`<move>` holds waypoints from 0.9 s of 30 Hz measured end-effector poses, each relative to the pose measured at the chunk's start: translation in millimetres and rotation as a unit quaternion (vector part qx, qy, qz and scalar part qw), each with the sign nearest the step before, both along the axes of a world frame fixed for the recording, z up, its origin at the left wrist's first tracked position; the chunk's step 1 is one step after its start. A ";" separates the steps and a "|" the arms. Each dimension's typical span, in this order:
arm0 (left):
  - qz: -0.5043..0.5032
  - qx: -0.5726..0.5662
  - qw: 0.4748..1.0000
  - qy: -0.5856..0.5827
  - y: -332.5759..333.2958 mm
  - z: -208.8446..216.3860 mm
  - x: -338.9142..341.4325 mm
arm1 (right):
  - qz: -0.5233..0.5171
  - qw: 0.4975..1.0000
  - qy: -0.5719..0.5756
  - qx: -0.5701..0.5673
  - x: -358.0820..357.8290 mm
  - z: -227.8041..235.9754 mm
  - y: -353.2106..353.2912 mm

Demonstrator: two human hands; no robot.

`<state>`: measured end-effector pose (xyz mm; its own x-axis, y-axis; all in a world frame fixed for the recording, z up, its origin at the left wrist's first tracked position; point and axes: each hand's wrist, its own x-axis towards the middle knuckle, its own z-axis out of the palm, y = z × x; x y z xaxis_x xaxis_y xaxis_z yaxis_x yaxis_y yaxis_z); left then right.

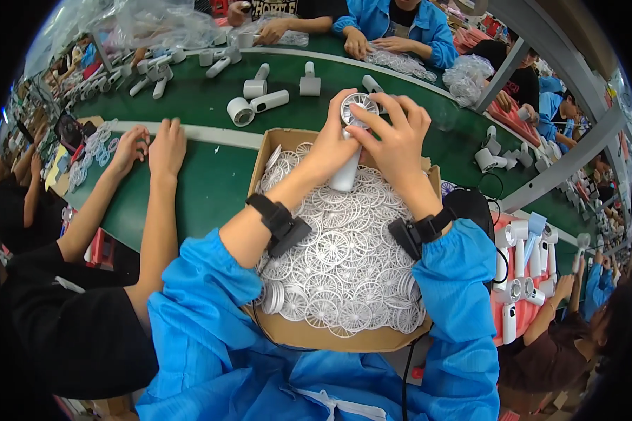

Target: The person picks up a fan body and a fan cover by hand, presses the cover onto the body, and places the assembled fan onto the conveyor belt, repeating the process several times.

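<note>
Above an open cardboard box, my two hands hold a white handheld fan, its round head up and its handle pointing down toward me. My left hand is wrapped around the fan from the left, just below its head. From the other side my right hand presses its thumb and fingertips on the round white grille at the front of the head. Whether the grille is fully seated I cannot tell. Many loose white spoked grilles fill the box beneath my wrists.
Beyond the box runs a green conveyor belt with several white fan bodies. A co-worker's hands rest at the table's left. Red trays of fan parts stand at my right, near a grey metal frame. Other people work across the belt.
</note>
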<state>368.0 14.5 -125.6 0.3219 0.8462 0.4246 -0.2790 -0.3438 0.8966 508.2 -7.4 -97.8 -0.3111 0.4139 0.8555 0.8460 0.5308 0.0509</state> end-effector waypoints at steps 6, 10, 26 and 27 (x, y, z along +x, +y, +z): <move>-0.070 -0.079 0.994 0.028 -3.6 11.0 -3.1 | 0.098 0.963 0.183 -0.174 -0.7 -22.2 8.5; -0.018 -0.001 1.000 0.025 -0.2 1.3 0.0 | 0.167 0.949 0.206 -0.168 -1.9 -16.8 7.8; -0.056 -0.055 0.995 0.054 -4.7 11.1 -3.0 | 0.214 0.863 0.328 -0.320 5.2 -20.6 13.9; -0.062 -0.047 0.996 0.047 -5.8 10.8 -3.2 | 0.251 0.823 0.374 -0.346 4.3 -19.7 13.2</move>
